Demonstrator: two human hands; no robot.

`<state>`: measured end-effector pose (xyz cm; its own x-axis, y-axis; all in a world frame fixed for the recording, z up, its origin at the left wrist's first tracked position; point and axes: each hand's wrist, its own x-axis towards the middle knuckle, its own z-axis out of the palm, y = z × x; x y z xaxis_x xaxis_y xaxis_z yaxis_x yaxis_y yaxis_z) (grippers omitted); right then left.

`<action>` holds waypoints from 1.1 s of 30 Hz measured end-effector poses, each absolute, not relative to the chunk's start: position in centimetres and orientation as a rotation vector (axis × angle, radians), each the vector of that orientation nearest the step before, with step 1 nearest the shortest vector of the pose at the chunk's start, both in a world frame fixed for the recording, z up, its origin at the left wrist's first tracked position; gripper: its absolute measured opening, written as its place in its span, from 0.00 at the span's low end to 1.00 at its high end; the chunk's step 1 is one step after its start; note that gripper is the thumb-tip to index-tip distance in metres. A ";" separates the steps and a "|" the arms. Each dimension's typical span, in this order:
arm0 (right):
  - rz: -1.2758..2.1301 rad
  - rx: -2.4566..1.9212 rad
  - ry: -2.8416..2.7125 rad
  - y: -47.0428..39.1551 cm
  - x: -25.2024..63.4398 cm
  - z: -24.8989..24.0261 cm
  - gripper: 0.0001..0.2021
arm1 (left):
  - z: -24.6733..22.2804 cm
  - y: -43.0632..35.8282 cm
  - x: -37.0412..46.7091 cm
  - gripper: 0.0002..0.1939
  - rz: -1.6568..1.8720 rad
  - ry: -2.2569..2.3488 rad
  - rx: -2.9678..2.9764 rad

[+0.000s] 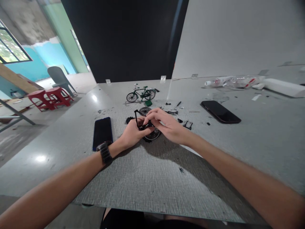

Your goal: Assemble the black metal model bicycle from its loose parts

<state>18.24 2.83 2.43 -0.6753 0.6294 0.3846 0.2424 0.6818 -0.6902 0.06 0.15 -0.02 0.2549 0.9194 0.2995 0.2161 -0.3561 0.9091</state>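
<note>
Both hands meet over a small black model bicycle frame [136, 117] with a spoked rear wheel [152, 134] attached. My left hand [134, 131] is closed round the frame from the left, thumb pointing right. From the right, my right hand [166, 124] pinches at the middle of the frame, its fingertips touching the part near the wheel; whatever small piece is between them is hidden. Just behind the hands lies a loose spoked wheel [145, 110]. Farther back stands a finished green model bicycle [141, 94], with a small green piece [148, 103] in front of it.
A phone [102, 132] lies left of my left hand, another phone [220, 111] at the right. Small black parts [188, 124] are scattered right of the hands. Clear plastic packaging [240, 81] and a white block [283, 87] lie at the back right. A black panel [128, 41] rises behind.
</note>
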 end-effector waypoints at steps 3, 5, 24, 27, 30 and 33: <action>0.829 -0.658 -2.234 2.9 18.2 2.5 0.11 | -0.1 0.2 0.0 0.08 1.132 1.022 1.749; 0.863 -0.676 -2.198 2.9 18.2 2.5 0.09 | -0.2 0.2 0.0 0.11 1.135 1.016 1.751; 1.028 -0.703 -1.880 3.8 18.2 1.9 0.09 | -0.2 0.0 -0.1 0.11 1.158 1.061 1.721; 1.006 -0.715 -1.873 3.8 18.1 1.8 0.09 | -0.2 0.0 -0.1 0.11 1.163 1.048 1.705; 0.979 -0.735 -1.878 3.7 18.1 1.8 0.08 | -0.1 0.0 -0.1 0.11 1.155 1.047 1.693; 0.896 -0.737 -1.908 3.5 18.1 1.9 0.09 | -0.1 0.0 -0.1 0.11 1.161 1.045 1.692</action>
